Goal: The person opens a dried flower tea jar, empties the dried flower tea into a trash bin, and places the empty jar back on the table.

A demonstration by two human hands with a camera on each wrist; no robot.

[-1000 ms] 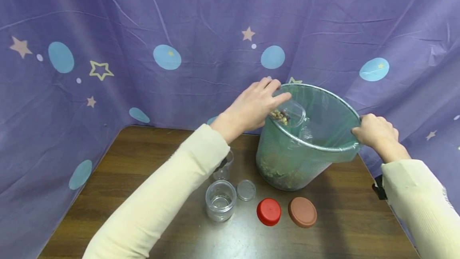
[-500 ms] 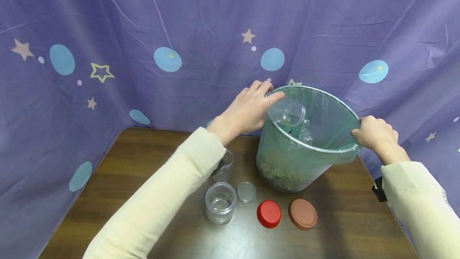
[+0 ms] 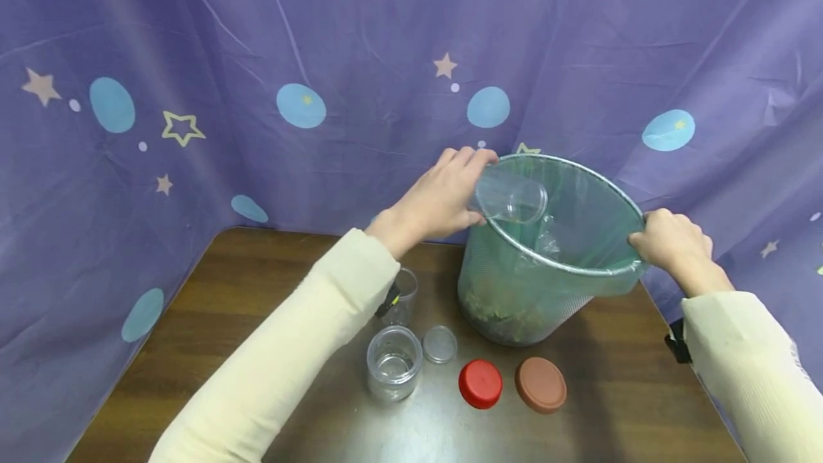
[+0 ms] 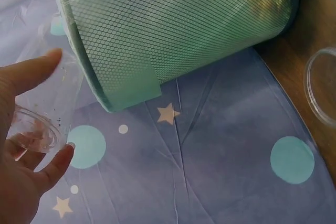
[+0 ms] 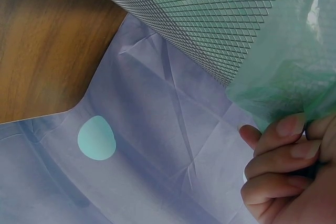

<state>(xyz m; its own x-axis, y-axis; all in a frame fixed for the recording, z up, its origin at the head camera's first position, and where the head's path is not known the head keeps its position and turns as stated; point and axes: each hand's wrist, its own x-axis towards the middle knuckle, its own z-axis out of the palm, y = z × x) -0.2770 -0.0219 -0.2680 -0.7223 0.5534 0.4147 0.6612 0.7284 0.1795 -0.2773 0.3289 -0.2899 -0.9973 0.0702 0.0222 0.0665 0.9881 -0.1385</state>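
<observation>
My left hand (image 3: 440, 195) grips a clear plastic jar (image 3: 512, 196) by its base end, tipped on its side with its mouth over the bin's left rim. A few small specks cling to the jar wall in the left wrist view. The mesh wastebasket (image 3: 508, 299) leans toward me on the table, lined with a green plastic bag (image 5: 299, 66). Plant-like scraps show through its lower wall. On the right, my right hand (image 3: 675, 241) holds the bin's rim and bag edge, with the fingers (image 5: 283, 156) curled in the right wrist view.
An open clear jar (image 3: 393, 374) stands in front, with another clear jar (image 3: 405, 306) behind it, partly covered by my left wrist. A clear lid (image 3: 440, 344), a red lid (image 3: 481, 384) and a brownish-orange lid (image 3: 541, 384) lie before the bin. A purple curtain (image 3: 386, 56) hangs behind the table (image 3: 257, 270).
The dried yellowish and dark bits seen in the tipped jar a second ago are out of it. My left hand has shifted slightly left and its thumb has moved; the right hand stays on the rim.
</observation>
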